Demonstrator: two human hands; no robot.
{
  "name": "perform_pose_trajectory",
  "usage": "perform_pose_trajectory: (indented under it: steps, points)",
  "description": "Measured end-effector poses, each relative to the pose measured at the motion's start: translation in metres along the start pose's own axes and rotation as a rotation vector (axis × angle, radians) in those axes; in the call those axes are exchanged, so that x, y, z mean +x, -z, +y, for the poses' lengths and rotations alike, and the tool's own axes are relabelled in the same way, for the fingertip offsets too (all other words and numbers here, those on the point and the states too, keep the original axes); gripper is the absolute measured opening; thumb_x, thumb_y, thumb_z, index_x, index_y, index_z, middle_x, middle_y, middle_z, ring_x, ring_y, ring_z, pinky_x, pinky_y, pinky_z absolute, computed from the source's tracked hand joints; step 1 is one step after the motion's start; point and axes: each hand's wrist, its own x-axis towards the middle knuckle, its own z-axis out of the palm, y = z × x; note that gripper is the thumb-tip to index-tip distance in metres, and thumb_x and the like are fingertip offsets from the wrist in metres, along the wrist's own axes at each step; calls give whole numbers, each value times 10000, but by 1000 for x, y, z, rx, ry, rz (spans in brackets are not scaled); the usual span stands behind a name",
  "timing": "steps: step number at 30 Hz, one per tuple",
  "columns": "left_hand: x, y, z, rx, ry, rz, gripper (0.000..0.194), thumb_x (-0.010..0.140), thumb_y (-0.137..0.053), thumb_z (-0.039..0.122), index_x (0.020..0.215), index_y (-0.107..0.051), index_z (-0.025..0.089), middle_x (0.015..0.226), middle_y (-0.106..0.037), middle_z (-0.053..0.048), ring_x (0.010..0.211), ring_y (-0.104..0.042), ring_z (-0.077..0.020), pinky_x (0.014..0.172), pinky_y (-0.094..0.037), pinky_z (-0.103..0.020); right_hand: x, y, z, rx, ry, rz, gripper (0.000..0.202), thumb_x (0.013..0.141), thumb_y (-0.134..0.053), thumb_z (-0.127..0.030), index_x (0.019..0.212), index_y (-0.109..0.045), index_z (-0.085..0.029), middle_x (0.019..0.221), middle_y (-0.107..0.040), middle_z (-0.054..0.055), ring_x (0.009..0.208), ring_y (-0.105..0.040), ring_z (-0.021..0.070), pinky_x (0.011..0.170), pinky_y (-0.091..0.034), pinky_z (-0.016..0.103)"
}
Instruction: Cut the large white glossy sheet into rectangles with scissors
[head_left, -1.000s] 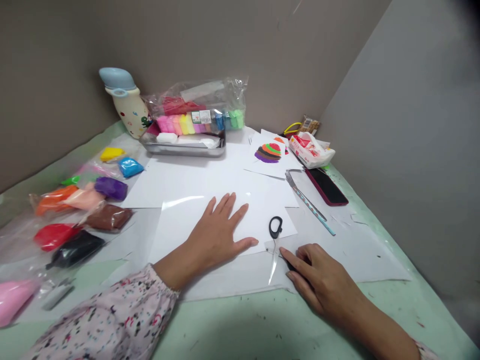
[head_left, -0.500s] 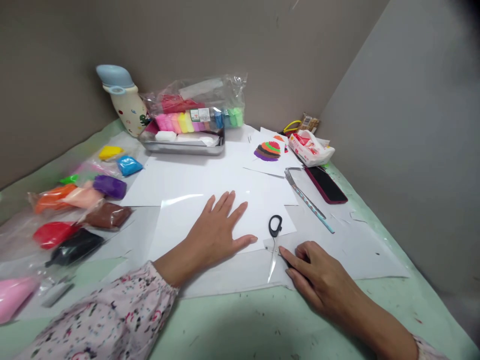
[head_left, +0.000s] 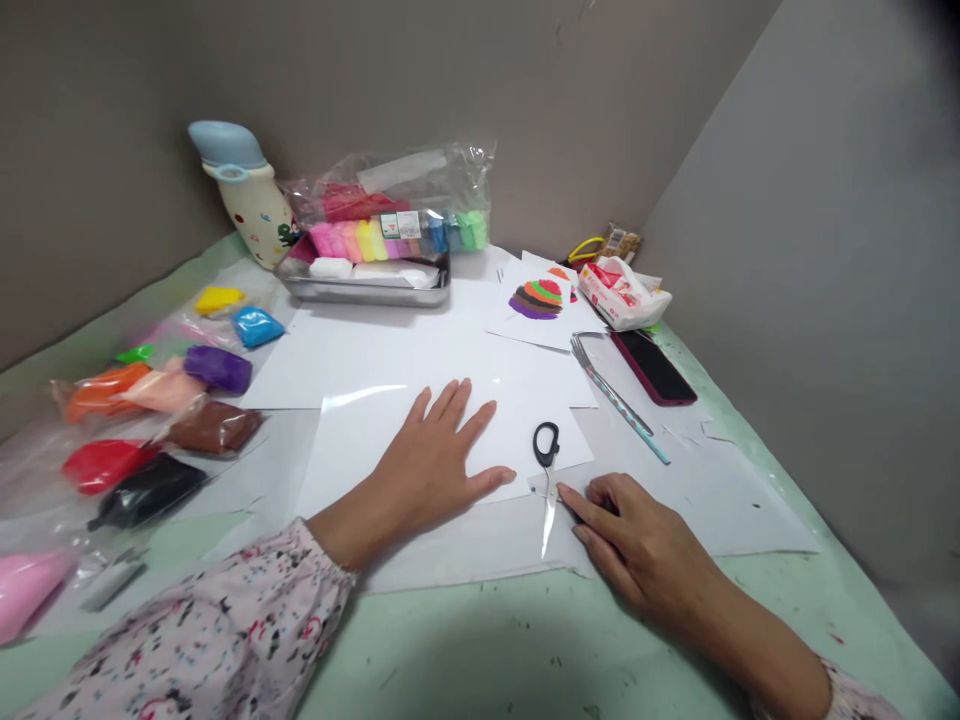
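Left hand (head_left: 435, 465) unchanged: flat, fingers spread, pressing the white sheet (head_left: 375, 450). Right hand (head_left: 637, 545) has crept slightly toward the scissors (head_left: 548, 475), fingers loosely curled, fingertip beside the blades, gripping nothing.

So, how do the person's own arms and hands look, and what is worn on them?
Both hands are bare: no gloves, rings or watch show on the left hand or the right hand. The left sleeve is pale pink cloth with a small dark and red flower print, gathered at the cuff. Only an edge of the right sleeve shows.
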Motion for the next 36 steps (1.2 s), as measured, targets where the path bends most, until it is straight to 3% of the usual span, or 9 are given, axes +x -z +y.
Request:
perform_pose_trajectory:
  steps: [13,26,36]
  points:
    - [-1,0,-2,-24,-2,-1,856,907,-300,773,1553,-348,214,1655,-217,-171,1530,-141,-333,1215,-110,-545,-9,2,2,-13,19,-66,464,1005,-423,-187,1469,-436,-182,1059,-538,132,871,-588,231,679,-551,371]
    - [0,0,-2,-18,-14,18,689,1003,-246,629,1541,-366,215,1653,-245,-146,1530,-160,-304,1218,-114,-527,-5,1,-8,-47,26,-33,421,1008,-418,-203,1414,-500,-125,1024,-566,141,809,-584,221,642,-546,367]
    - [-2,0,-1,-26,-14,27,664,1010,-245,612,1531,-375,222,1651,-256,-133,1532,-159,-288,1216,-109,-516,-1,0,-15,-68,12,0,407,997,-428,-200,1383,-537,-133,991,-591,134,816,-607,226,636,-544,350]
